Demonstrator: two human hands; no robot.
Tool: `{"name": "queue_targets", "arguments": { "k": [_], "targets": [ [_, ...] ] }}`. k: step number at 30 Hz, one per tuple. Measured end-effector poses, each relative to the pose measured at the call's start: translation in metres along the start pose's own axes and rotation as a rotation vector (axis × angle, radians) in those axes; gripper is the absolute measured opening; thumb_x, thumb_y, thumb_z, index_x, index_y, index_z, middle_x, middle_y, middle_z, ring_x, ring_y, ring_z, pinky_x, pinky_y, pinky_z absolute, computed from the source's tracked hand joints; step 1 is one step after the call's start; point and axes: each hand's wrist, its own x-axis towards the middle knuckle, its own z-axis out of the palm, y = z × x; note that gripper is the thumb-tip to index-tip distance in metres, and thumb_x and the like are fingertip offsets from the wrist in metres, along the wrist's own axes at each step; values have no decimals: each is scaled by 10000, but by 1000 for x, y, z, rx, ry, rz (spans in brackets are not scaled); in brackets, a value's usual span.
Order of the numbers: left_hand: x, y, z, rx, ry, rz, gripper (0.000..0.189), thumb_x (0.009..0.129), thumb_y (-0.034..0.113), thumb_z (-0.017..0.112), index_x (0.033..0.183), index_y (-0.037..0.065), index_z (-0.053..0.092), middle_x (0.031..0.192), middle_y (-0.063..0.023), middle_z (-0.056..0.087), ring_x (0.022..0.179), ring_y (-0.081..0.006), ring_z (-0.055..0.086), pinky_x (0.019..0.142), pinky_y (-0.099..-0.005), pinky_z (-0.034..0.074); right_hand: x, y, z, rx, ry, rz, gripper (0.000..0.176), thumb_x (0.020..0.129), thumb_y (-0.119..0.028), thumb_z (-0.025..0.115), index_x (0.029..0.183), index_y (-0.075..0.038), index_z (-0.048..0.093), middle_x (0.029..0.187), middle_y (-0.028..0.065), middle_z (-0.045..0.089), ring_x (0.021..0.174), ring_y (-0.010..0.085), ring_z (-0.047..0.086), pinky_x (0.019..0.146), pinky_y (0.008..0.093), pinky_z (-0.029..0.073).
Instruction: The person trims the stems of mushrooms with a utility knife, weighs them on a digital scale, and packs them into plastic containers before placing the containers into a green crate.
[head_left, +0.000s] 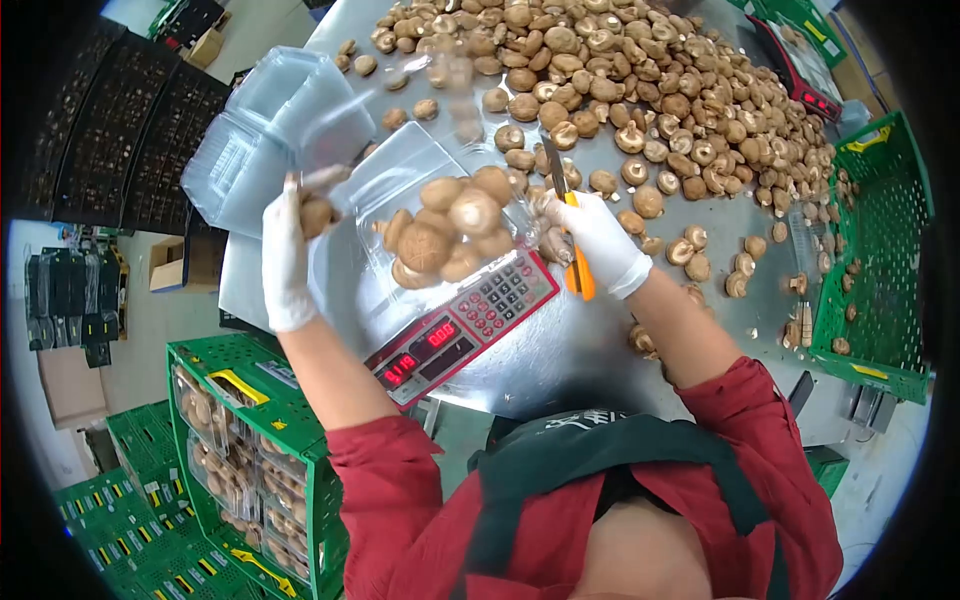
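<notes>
My left hand, in a white glove, is closed around a brown mushroom left of the scale. My right hand, also gloved, grips an orange-handled knife, its blade pointing away from me. Mushrooms show beside its fingers; whether they are held is hard to tell. Between my hands a clear plastic tray full of mushrooms rests on the red scale, which has lit red digits.
A large mushroom heap covers the far part of the metal table. Stacked clear containers stand at the far left. A green crate is at the right; another crate with packed trays stands at the lower left.
</notes>
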Motion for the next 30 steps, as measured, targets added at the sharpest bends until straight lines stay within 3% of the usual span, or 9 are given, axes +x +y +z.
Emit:
{"name": "queue_targets", "arguments": {
  "k": [3, 6, 10, 11, 14, 16, 18, 22, 30],
  "targets": [
    [-56, 23, 15, 267, 126, 86, 391, 998, 333, 518, 1073, -4, 702, 971, -91, 650, 756, -120, 536, 703, -253, 459, 4, 11, -7, 208, -51, -21, 518, 982, -472, 522, 1134, 16, 610, 750, 74, 657, 461, 45, 466, 419, 209, 377],
    [-106, 24, 32, 508, 100, 222, 218, 899, 105, 637, 1082, 8, 703, 1107, -105, 613, 932, -156, 594, 811, -268, 488, -3, -3, -7, 150, -120, -57, 540, 988, -486, 498, 1158, 19, 588, 794, 106, 686, 457, 54, 464, 414, 211, 373],
    [-137, 10, 68, 240, 265, 31, 290, 804, -76, 636, 1076, 2, 698, 1114, -85, 580, 1015, -139, 564, 875, -250, 463, 0, -16, 8, -160, -86, -95, 311, 949, -280, 602, 1121, -22, 582, 754, 76, 667, 432, 62, 435, 411, 214, 352],
    [-137, -1, 70, 339, 326, 151, 375, 796, -83, 628, 1157, 15, 651, 1077, -57, 571, 950, -118, 564, 846, -235, 469, 4, -19, 12, -201, -46, -62, 200, 910, -171, 622, 1058, -45, 576, 667, 24, 599, 421, 63, 424, 407, 222, 340],
    [-144, -2, 75, 176, 402, -58, 677, 797, -33, 641, 1424, 72, 410, 992, -49, 581, 799, -101, 567, 725, -244, 491, 6, -21, 10, -56, -160, -14, 135, 904, -152, 618, 985, -61, 559, 613, -16, 523, 425, 65, 427, 403, 226, 335],
    [-148, 8, 75, -32, 221, -205, 738, 805, 12, 622, 1481, 79, 333, 897, -61, 615, 729, -101, 571, 666, -259, 497, 9, -18, 6, -140, -196, -21, 110, 888, -104, 615, 960, -78, 535, 612, -17, 517, 427, 59, 427, 394, 223, 330],
    [-148, 1, 80, 56, 223, -168, 771, 806, 41, 602, 1509, 83, 289, 825, -60, 635, 692, -109, 582, 648, -262, 502, 12, -14, 2, -123, -216, -17, 114, 881, -89, 614, 945, -70, 522, 636, -19, 527, 441, 58, 449, 413, 219, 363],
    [-155, -13, 81, -360, 224, -140, 802, 790, 20, 608, 1514, 66, 264, 840, -70, 642, 729, -114, 604, 678, -259, 511, -9, -9, 3, -173, -203, -68, 119, 920, -83, 586, 1007, -68, 507, 635, -42, 497, 408, 34, 379, 407, 198, 316],
    [-236, 1, 90, -606, 326, -89, 761, 795, 35, 683, 1476, 36, 344, 805, 0, 618, 754, -74, 598, 696, -197, 478, -87, 4, 31, -115, -64, -73, 305, 889, -65, 622, 1164, -7, 503, 670, -13, 519, 398, 38, 379, 382, 189, 313]
  ]
}}
